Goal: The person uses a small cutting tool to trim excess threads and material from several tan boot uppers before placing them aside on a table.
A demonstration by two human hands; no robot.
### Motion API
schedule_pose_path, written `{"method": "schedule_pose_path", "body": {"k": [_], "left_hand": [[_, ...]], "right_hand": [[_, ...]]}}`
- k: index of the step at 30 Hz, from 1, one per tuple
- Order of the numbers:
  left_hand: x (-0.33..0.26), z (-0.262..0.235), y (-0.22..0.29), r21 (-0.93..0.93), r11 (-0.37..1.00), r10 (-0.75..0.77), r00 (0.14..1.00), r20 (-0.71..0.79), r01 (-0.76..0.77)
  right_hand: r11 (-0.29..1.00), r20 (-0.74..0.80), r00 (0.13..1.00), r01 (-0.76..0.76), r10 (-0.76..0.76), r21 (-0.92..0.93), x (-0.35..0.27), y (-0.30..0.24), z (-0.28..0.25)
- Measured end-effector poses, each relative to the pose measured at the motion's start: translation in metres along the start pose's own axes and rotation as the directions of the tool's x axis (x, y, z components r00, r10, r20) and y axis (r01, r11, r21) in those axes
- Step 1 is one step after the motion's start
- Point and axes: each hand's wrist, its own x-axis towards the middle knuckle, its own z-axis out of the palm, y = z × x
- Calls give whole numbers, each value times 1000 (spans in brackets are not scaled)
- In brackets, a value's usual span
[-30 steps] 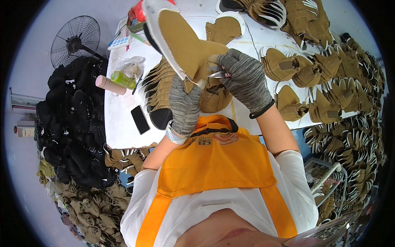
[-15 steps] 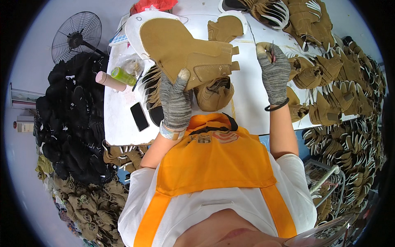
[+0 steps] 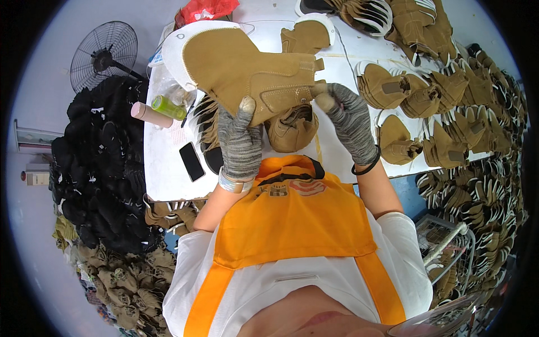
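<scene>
I hold a tan suede shoe upper (image 3: 241,67) with a white lining edge up above the white table (image 3: 163,168). My left hand (image 3: 240,143), in a grey knit glove, grips its lower edge from below. My right hand (image 3: 348,115), also gloved, pinches the upper's right end near the stitched tabs. Another tan upper (image 3: 292,126) lies on the table just under my hands.
A black phone (image 3: 191,161), a green bottle (image 3: 167,106) and a pink tube (image 3: 150,115) lie at the table's left. Stacks of tan uppers (image 3: 426,95) cover the right and far side. A fan (image 3: 104,53) and piles of black pieces (image 3: 95,168) stand at left.
My right hand had pulled away to the right and has now come back onto the upper's right end. The upper has turned flatter and lower in front of me.
</scene>
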Motion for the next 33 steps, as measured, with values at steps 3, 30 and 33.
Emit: {"method": "schedule_pose_path", "body": {"k": [3, 30, 33], "left_hand": [[-1, 0, 0, -44, 999, -7, 1000, 8, 7], [-3, -27, 1, 601, 747, 40, 921, 388, -285], [2, -29, 4, 331, 943, -18, 989, 147, -32]], "right_hand": [[997, 38, 999, -15, 13, 71, -2, -9, 9], [828, 172, 928, -372, 330, 419, -1, -25, 9], [858, 157, 934, -357, 321, 370, -6, -33, 11]]}}
